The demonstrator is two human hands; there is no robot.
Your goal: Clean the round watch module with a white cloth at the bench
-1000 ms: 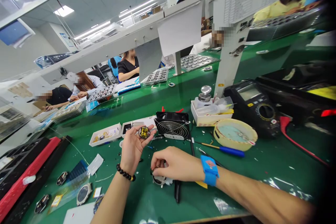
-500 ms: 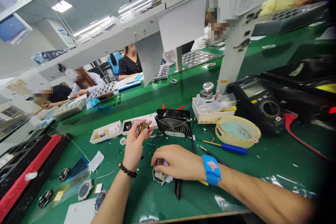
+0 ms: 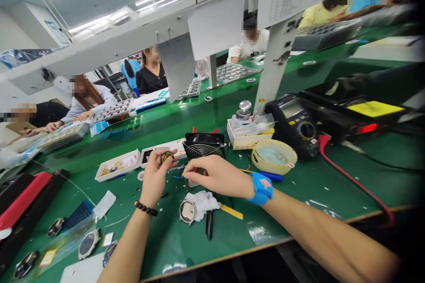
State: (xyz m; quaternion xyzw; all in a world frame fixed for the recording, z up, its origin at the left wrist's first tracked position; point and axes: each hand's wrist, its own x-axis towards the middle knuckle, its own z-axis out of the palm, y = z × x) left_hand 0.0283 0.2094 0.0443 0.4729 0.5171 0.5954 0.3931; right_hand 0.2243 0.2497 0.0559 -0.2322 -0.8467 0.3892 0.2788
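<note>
While the left hand (image 3: 155,176) keeps gripping the round module (image 3: 167,156), at eleven o'clock from the watch case (image 3: 187,211), the right hand (image 3: 215,174) has lifted off that case, left on the counter (image 3: 161,247) at the hand's seven o'clock; whether that curled hand holds anything, I cannot tell.

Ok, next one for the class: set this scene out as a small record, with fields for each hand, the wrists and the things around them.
Left hand: holds a small round part
Right hand: fingers curled; grip unclear
Wrists: bead bracelet left, blue strap right
Surface: green bench
Near side: round metal case beside white wad
Beyond right hand: black fan
Further right: yellow bowl, black meter
</note>
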